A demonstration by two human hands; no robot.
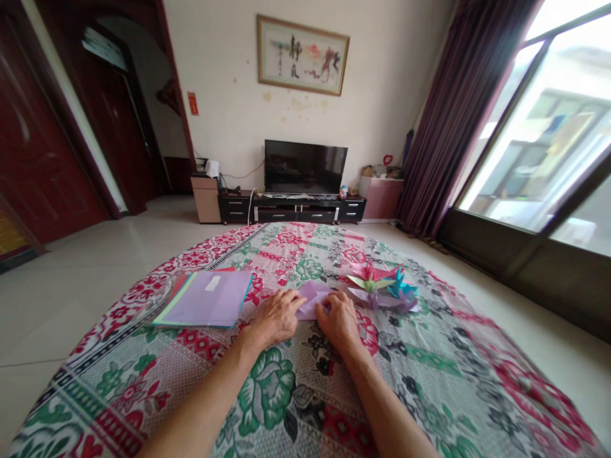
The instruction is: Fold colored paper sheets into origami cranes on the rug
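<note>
A small sheet of light purple origami paper (312,294) with fold creases lies on the patterned tablecloth in front of me. My left hand (279,316) holds its left edge, fingers together and pressed down on it. On the opposite edge, my right hand (340,320) grips the paper with curled fingers and the thumb tucked inward. Part of the sheet is hidden under both hands. Just right of my right hand sit several folded paper cranes (382,287) in pink, green, blue and purple, grouped close together.
A stack of coloured paper (205,299), purple on top with a small white label, lies left of my hands. The flowered tablecloth (267,394) covers a round table. Beyond it stand a television (305,168) and a low black cabinet (296,210).
</note>
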